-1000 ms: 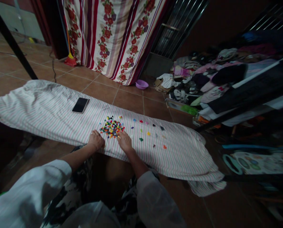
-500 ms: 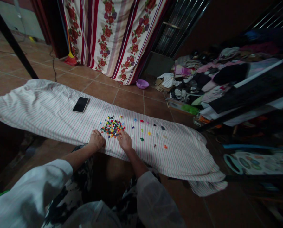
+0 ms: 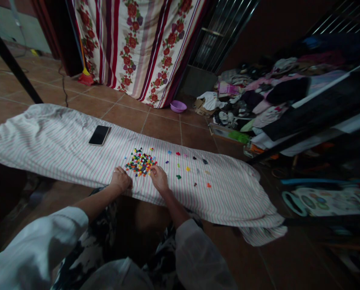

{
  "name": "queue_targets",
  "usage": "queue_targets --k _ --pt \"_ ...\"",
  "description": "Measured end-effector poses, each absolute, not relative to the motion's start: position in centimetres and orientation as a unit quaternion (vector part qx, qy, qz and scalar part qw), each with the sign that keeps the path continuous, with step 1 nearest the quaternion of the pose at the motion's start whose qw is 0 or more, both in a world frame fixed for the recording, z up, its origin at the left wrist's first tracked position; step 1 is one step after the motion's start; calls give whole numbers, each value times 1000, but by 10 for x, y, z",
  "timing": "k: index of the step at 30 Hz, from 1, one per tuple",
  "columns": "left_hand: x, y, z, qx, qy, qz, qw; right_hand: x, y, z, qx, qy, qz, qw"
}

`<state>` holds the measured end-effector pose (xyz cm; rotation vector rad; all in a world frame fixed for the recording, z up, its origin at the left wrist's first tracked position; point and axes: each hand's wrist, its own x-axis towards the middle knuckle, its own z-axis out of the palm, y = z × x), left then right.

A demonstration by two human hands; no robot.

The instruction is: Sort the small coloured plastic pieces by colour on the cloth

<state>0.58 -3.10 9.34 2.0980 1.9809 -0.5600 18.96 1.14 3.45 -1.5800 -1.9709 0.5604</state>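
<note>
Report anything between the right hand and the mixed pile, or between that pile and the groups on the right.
Nothing visible blocks the right hand from the mixed pile; its fingers are at the near right edge. Toward the small groups, only that hand stands partly in the way, left of the dark green pieces.

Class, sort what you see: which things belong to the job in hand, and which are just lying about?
Seemingly in use:
- mixed pile of small coloured pieces, right hand at its edge, left hand nearby
- small colour groups right of it
- striped cloth underneath

Seemingly just lying about:
- phone
- purple basin
- broom
- heaped clothes
</note>
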Motion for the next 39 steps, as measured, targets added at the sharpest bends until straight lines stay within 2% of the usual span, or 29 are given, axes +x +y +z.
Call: queue_targets --k 13,28,39 --pt "7 -35 97 730 647 -207 68 236 19 43 -625 -692 170 320" --pt "8 -32 94 733 642 -220 39 337 49 43 -660 -634 125 382" --pt "12 -31 97 738 630 -234 46 426 88 38 -762 -547 55 342"
